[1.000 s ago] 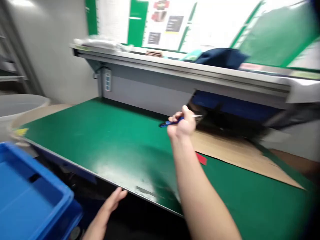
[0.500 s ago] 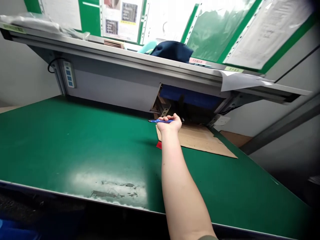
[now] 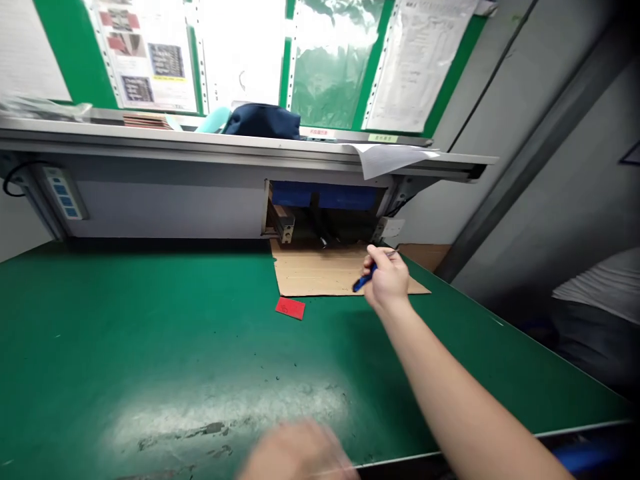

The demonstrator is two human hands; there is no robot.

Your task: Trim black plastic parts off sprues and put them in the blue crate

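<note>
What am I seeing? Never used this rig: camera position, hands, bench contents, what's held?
No machine: one person's two bare hands, seen from a camera worn on the head, looking forward and down. The right hand grips a slim blue-and-black tool, seen against a flat brown cardboard sheet. That sheet lies on the green tabletop, with a small red rectangular card by its near left corner. The left hand is blurred at the bottom edge; whether it holds anything is unclear.

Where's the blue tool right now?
Head view, right of centre: the blue tool is in the right hand, seen against the cardboard sheet's right part.
</note>
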